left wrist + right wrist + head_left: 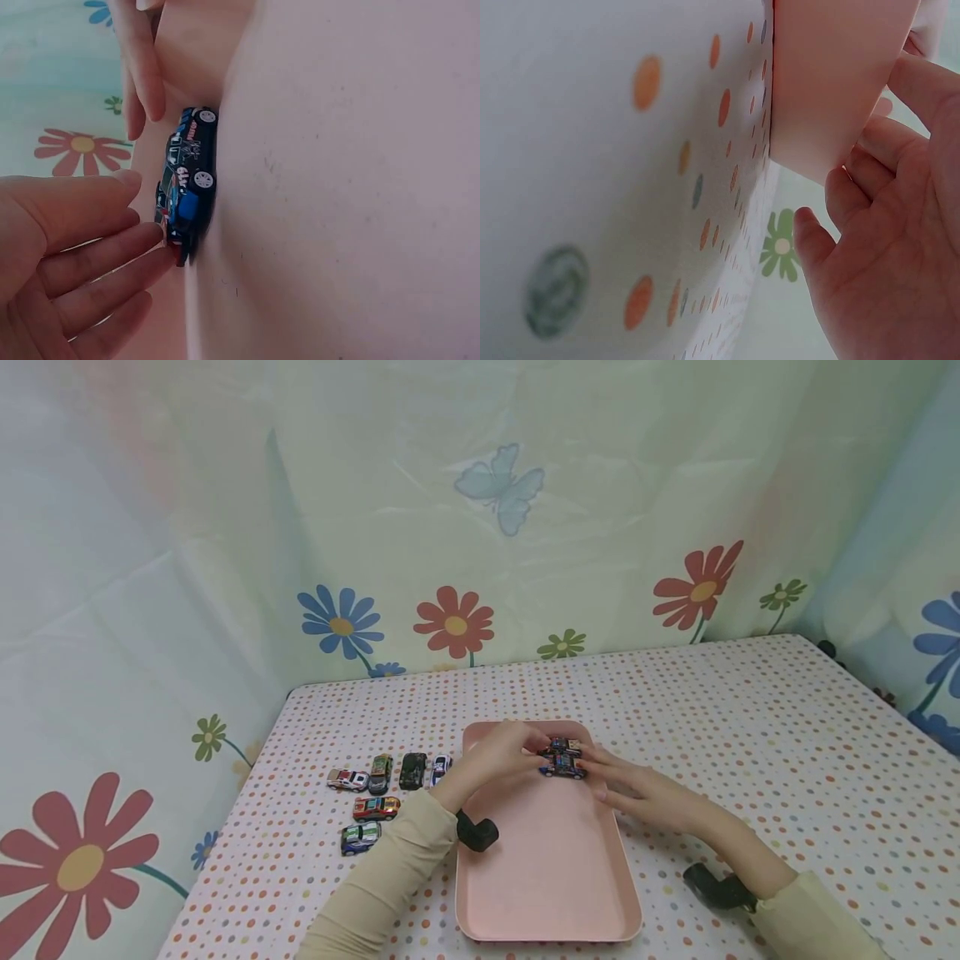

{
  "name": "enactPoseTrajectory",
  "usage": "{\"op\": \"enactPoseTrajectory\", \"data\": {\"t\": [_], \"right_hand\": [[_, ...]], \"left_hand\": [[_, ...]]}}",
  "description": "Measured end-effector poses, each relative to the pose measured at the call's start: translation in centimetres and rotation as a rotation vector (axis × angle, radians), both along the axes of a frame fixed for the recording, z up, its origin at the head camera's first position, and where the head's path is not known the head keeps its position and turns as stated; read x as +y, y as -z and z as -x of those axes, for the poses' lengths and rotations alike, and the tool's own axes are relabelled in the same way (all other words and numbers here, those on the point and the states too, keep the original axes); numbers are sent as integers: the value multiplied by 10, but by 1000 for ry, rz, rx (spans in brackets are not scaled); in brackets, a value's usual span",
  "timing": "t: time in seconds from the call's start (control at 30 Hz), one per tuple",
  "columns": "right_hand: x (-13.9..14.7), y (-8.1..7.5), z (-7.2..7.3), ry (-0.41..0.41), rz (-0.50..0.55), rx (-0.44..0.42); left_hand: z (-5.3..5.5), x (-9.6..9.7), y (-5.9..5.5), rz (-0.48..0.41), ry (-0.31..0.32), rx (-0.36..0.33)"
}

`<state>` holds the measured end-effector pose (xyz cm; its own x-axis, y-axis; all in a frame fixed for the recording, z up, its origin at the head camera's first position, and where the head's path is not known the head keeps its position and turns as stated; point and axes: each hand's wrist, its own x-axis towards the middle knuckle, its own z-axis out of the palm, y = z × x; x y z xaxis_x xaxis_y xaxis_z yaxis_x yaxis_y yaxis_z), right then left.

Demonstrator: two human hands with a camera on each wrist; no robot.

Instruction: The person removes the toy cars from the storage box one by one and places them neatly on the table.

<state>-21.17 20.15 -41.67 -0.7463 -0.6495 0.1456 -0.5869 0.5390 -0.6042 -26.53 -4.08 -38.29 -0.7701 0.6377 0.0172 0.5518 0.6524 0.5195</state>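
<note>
Two dark toy cars sit side by side at the far end of a pink tray (547,868). The nearer toy car (562,767) is black and blue with white-rimmed wheels; the farther toy car (564,746) shows behind it. My left hand (495,758) reaches over the tray, its extended fingers right at one end of the cars and its thumb apart in the left wrist view. From the tray's right side, my right hand (648,789) has its fingers over the rim, at the cars' other end. In the right wrist view these fingers lie along the tray's outer wall (832,82), fingertips partly hidden.
Left of the tray, several toy cars lie on the dotted tablecloth (750,727), among them a black car (412,771), a red and yellow car (377,808) and a green and white car (361,837). A flowered curtain (600,527) hangs behind the table.
</note>
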Motion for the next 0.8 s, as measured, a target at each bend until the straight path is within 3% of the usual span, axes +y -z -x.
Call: {"op": "enactPoseTrajectory", "data": {"t": [0.27,0.47,0.63,0.8], "right_hand": [[0,0,0,0,-2,4],[0,1,-1,0,1,-12],[1,0,-1,0,1,-8],[0,0,0,-12,-3,5]], "left_hand": [[2,1,9,21,-16,23],[2,2,20,47,20,103],[1,3,22,43,54,164],[-1,5,22,46,41,194]]}}
